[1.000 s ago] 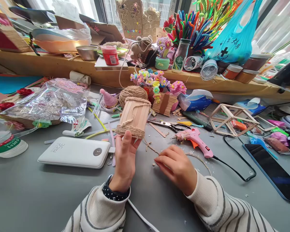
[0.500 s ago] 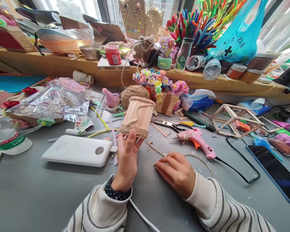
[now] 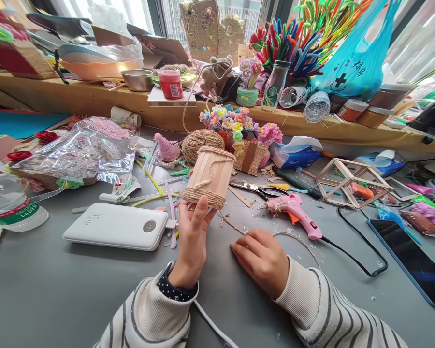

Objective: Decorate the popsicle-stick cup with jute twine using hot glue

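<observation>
My left hand (image 3: 193, 237) is closed around the lower end of a small craft-stick cylinder (image 3: 212, 171), thumb in front, holding it tilted above the table. Jute twine is wound round both its ends, and a loose strand of twine curls down its side. More twine (image 3: 234, 226) trails from its base onto the table and passes behind my right hand (image 3: 261, 258). That hand rests on the tabletop, fingers curled and pressed together; its thumb and whatever it may hold are hidden. A pink hot glue gun (image 3: 293, 212) lies just beyond it.
Scissors (image 3: 257, 188) lie behind the glue gun, a ball of twine (image 3: 203, 142) behind the cylinder. A white power bank (image 3: 116, 226) sits left, a phone (image 3: 413, 261) right. A stick frame (image 3: 353, 183) stands back right. The shelf (image 3: 159, 108) behind is crowded with jars and pipe cleaners.
The cylinder and my left hand have shifted very slightly right and down in the picture. My right hand has hardly moved. The grip on the cylinder is unchanged.
</observation>
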`<state>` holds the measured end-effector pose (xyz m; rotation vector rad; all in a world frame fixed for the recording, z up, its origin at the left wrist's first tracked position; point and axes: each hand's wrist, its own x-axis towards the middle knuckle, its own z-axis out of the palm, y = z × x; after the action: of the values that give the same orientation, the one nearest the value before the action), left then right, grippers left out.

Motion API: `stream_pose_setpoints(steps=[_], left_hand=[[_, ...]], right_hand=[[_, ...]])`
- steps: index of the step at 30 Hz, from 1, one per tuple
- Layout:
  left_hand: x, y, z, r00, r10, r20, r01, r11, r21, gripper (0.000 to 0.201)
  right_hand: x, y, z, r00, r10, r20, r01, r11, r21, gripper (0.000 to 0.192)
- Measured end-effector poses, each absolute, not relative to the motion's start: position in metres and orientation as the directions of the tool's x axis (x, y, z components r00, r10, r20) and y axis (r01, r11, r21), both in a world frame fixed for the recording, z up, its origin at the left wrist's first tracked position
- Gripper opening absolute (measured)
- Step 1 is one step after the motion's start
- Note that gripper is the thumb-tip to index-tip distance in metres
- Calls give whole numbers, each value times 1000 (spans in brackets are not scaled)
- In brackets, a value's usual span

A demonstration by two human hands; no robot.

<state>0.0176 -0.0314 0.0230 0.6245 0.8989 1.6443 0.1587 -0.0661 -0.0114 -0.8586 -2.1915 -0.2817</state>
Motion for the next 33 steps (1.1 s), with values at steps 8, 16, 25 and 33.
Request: stream_pose_setpoints(steps=[8,16,25,33], left_hand=[[18,-32,23,-255,966,-48,-544,-103,833,48],[18,-32,22,-249,967,-43,-536,-101,838,49],[16,-33,22,-249,967,-55,-540,-92,837,45],[18,-33,23,-238,970,-58,-541,-83,837,46]], right_hand=[[159,-65,-10,-487,508,710,664,744,-77,8],[164,-65,-10,-450,583,676,672,720,-173,8],[164,-65,-11,-465,589,661,662,727,-182,8],[164,-64,-11,-476,581,660,664,730,-164,10]])
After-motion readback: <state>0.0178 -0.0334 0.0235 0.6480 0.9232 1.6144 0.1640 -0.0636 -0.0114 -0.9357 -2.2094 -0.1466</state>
